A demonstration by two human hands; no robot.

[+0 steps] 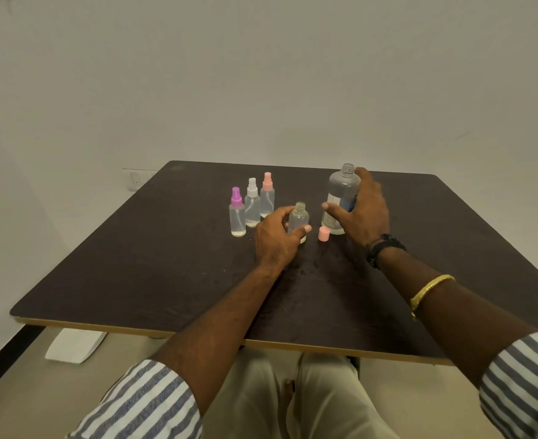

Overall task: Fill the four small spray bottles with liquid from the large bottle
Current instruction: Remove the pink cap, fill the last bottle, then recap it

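Note:
A large clear bottle [340, 191] stands uncapped on the dark table [166, 264], and my right hand [361, 213] wraps around its side. My left hand [277, 237] holds a small clear bottle [298, 218] with its top off, upright on the table. A pink cap [323, 233] lies between the two bottles. Three small spray bottles stand in a cluster to the left: one with a purple top [237, 213], one with a white top [252, 204], one with a peach top [267, 196]. Each holds a little liquid at the bottom.
The table's near edge [198, 334] runs just above my lap. A white wall stands close behind the table. A white table foot [74, 345] rests on the floor at the lower left. A wall socket [134, 180] sits behind the left corner.

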